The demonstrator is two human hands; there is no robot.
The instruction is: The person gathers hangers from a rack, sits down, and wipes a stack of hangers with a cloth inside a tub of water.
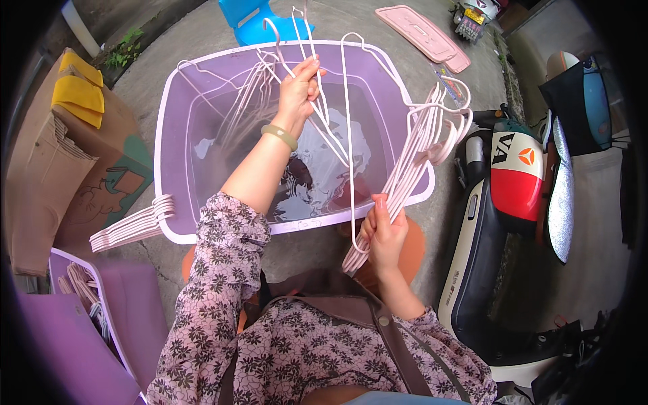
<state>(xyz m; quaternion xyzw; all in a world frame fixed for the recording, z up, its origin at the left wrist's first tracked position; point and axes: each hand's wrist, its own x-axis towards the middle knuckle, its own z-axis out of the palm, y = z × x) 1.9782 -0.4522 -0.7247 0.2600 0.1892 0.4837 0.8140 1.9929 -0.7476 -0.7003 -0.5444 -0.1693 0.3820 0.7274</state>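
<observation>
Nearest, at the lower left, stands an open purple plastic box (pixel 138 307) with some thin pale hangers (pixel 82 283) inside. In front of the body, the right grip (pixel 386 233) is closed around the lower ends of a thick bundle of pale pink, thin hangers (pixel 412 158); the hooks point up and away. To the right is a black-and-white scooter (pixel 480 270).

A row of pale pink hangers (pixel 128 228) sits across the left near corner of a large purple tub (pixel 177 128), which contains water (pixel 324 179). Above it, the left grip (pixel 300 94) is clamped on pale pink hangers (pixel 334 143); how many, I cannot tell.

Farther, beyond the tub, are a bright blue plastic seat (pixel 250 20) and, on the ground, a flat pink lid (pixel 425 37).
</observation>
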